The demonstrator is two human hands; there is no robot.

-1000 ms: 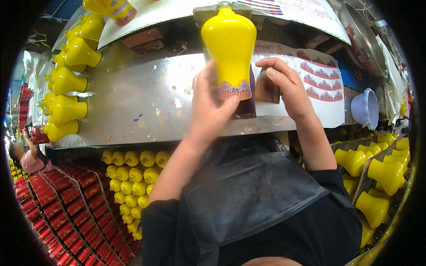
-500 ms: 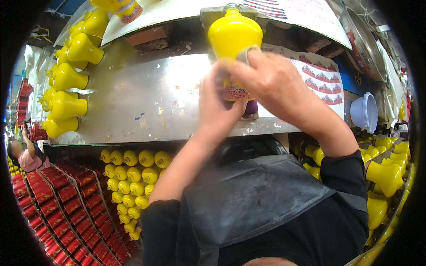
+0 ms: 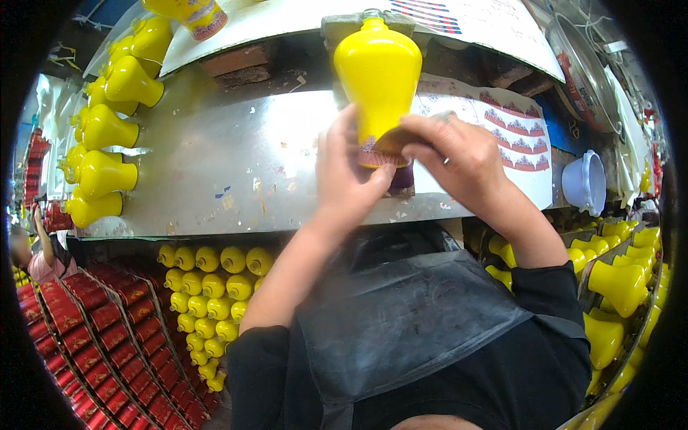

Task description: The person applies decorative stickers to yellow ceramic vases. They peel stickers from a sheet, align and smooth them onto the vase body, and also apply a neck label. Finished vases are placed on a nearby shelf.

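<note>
A glossy yellow bottle lies on its side, its neck in a grey notched rest and its narrower base toward me. A pink and purple patterned band circles the base. My left hand grips the base from the left, thumb along the near end. My right hand is closed over a small, flat, brown piece, pressed to the patterned band; its exact kind is unclear. Below the base shows a purple part of the support. Beside my right hand lies a sheet of printed patterned strips.
Yellow bottles line the left end of the metal table. A pale blue tub stands at the right. Below are stacked yellow bottles, red boxes and racked bottles. Another person is far left.
My right hand has moved down and right, from across the bottle's middle to beside its patterned base. The left hand keeps its hold on the base.
</note>
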